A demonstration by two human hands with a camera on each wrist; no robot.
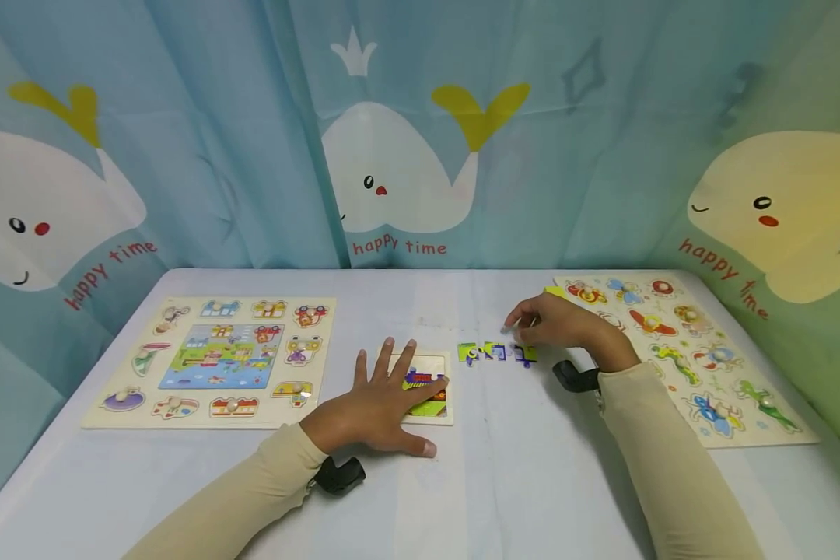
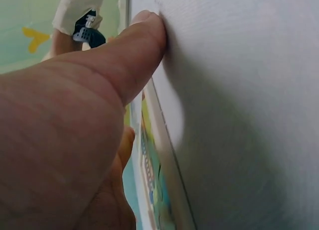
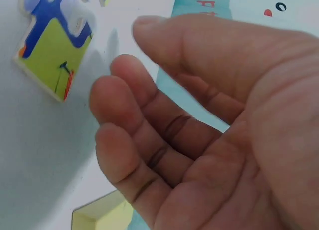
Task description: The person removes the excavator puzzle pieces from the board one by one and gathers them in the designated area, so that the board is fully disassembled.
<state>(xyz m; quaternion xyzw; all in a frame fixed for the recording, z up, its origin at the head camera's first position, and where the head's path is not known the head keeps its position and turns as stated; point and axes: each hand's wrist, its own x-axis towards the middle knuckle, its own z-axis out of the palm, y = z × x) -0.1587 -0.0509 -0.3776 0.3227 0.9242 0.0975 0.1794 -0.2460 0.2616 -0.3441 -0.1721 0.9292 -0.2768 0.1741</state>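
Observation:
My left hand (image 1: 374, 408) lies with fingers spread across a small framed jigsaw board (image 1: 435, 363) showing part of a train picture. Its thumb rests on the white table, and the left wrist view shows the thumb (image 2: 144, 46) beside a board's pale edge. Just right of the board, several loose jigsaw pieces sit in a row, among them a green and blue piece (image 1: 467, 354). Over the right end of that row hovers my right hand (image 1: 567, 327), fingers loosely bent and holding nothing. A green and blue jigsaw piece (image 3: 52, 51) lies near its fingertips in the right wrist view.
At the left lies a large peg puzzle board (image 1: 175, 311) with vehicle pieces. Another peg puzzle board (image 1: 735, 389) with insect pieces is at the right, beyond the right forearm; a yellow item (image 1: 554, 291) shows by its corner. A whale-print curtain (image 1: 420, 78) hangs behind the table.

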